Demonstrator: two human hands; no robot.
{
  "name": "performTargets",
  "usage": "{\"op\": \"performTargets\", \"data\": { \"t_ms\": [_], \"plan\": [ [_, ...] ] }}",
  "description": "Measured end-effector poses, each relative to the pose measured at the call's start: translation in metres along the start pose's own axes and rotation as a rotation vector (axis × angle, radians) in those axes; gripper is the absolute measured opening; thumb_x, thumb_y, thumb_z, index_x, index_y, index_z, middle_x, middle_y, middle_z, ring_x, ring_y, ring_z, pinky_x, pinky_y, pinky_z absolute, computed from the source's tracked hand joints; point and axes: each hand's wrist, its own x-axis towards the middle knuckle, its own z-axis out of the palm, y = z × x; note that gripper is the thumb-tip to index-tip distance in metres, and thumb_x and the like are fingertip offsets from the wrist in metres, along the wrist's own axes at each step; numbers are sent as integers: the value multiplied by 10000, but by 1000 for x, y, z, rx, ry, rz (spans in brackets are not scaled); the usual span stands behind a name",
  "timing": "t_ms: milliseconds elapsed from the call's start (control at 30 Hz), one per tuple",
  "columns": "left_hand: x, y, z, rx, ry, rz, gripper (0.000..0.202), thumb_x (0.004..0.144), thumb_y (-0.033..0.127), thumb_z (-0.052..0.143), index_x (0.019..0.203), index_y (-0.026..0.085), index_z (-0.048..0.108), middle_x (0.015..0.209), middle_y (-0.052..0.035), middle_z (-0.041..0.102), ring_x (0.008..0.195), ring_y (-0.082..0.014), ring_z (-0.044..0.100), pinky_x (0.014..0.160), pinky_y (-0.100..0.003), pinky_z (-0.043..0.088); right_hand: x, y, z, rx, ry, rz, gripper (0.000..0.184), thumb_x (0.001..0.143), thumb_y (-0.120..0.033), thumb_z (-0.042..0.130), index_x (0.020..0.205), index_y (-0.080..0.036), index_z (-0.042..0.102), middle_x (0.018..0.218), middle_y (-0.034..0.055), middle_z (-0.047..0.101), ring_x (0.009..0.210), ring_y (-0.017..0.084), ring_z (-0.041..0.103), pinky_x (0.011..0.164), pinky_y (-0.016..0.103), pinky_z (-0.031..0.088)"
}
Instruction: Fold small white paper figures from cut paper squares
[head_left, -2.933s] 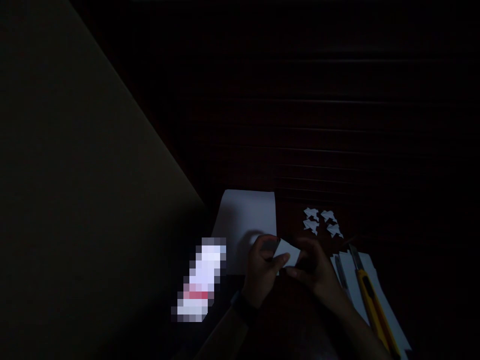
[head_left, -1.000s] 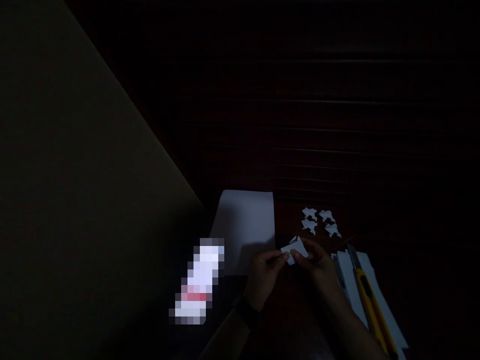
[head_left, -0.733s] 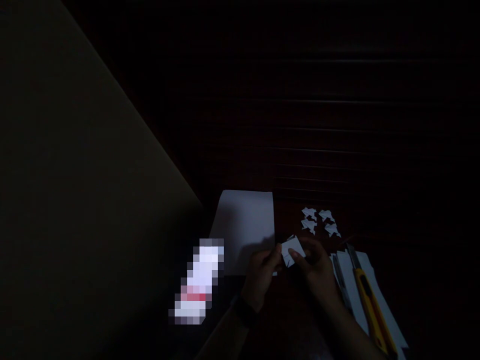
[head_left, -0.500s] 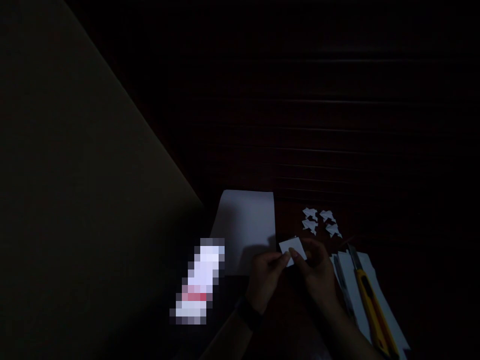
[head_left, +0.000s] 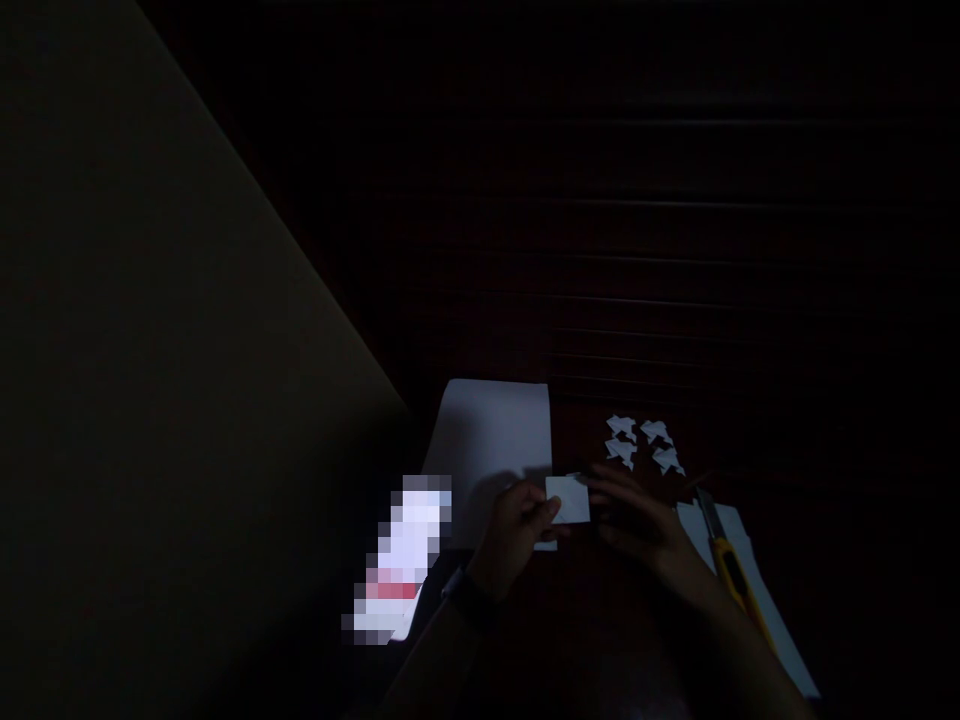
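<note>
Pinching a small, squarish piece of white paper [head_left: 574, 500] by its left side, the person's bare left hand [head_left: 517, 525] has its thumb pressed on the upper face, that grip firmly round the paper. From where I stand, the piece sits between the two hands, over the dark tabletop [head_left: 577, 640], near the lower right corner of a large, flat white sheet [head_left: 499, 430]. The bare right hand [head_left: 652, 535] has its fingers spread and slightly blurred, its grip loose with nothing in it, the tips so close to the paper's right edge that I cannot tell whether they touch. A sliver of paper shows at the top edge, perhaps a flap. To handle this well, I'd say the left thumb wants to sit flat and steady, so the layers don't slide, while the right fingers meet the edge lightly and line up corners before pressing any crease. Dim light makes edges hard to judge, so tilting the face toward the glow might help. Four small, angular folded white paper shapes [head_left: 622, 453] lie beyond the right hand, and a yellow-handled cutter [head_left: 729, 570] rests on white papers [head_left: 765, 580], blade bare, worth a wide berth for that forearm
</note>
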Motion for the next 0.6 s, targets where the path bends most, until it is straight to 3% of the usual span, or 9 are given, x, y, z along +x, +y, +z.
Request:
{"op": "performTargets", "data": {
  "t_ms": [100,333,467,600],
  "plan": [
    [-1,3,-1,22,-27,16,236,746,360,625,755,145,529,780,-29,640,634,-161,664,571,-249,494,-1,-4,0,7,-12,-21,350,729,-228,656,1071,-297,639,1359,29,424,1236,279,384,938,430,404],
    [0,3,-2,46,-32,29,264,736,376,632,846,146,562,798,-45,655,686,-187,672,584,-264,508,0,0,11,206,88,68,376,737,-306,663,1107,-260,615,1258,71,539,984,257,598,860,422,464],
    [-1,-2,-1,31,-84,54,269,725,376,643,858,151,580,804,-50,664,700,-196,670,568,-262,516,3,7,18,222,185,100,512,702,-300,701,1186,-253,538,1147,84,617,873,232,632,793,397,498],
    [0,-10,3,21,-64,45,288,708,352,668,889,141,593,821,-70,676,688,-196,666,567,-266,514,3,13,22,154,271,69,499,702,-278,693,1174,-243,535,1061,76,653,835,222,637,766,386,506]
  ]
}}
